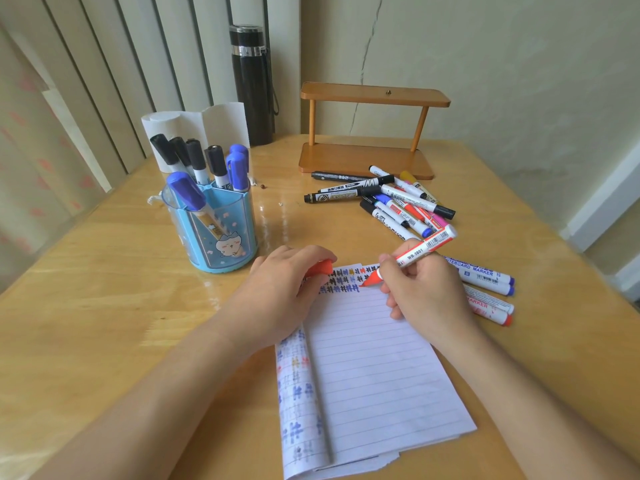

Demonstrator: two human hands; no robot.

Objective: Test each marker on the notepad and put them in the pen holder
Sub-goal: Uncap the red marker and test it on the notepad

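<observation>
My right hand (424, 289) holds an uncapped red marker (420, 251), its tip touching the top lines of the lined notepad (377, 362) beside rows of coloured test marks. My left hand (280, 289) rests on the notepad's top left corner and grips the marker's red cap (322, 267). The blue pen holder (216, 230) stands to the left with several black and blue markers in it. A pile of loose markers (391, 199) lies at the back right, and three more markers (485, 289) lie right of my right hand.
A wooden two-tier stand (367, 157) sits behind the marker pile. A black flask (251, 84) and a paper roll (194, 129) stand at the back left. The wall closes the far side of the wooden table (104, 306).
</observation>
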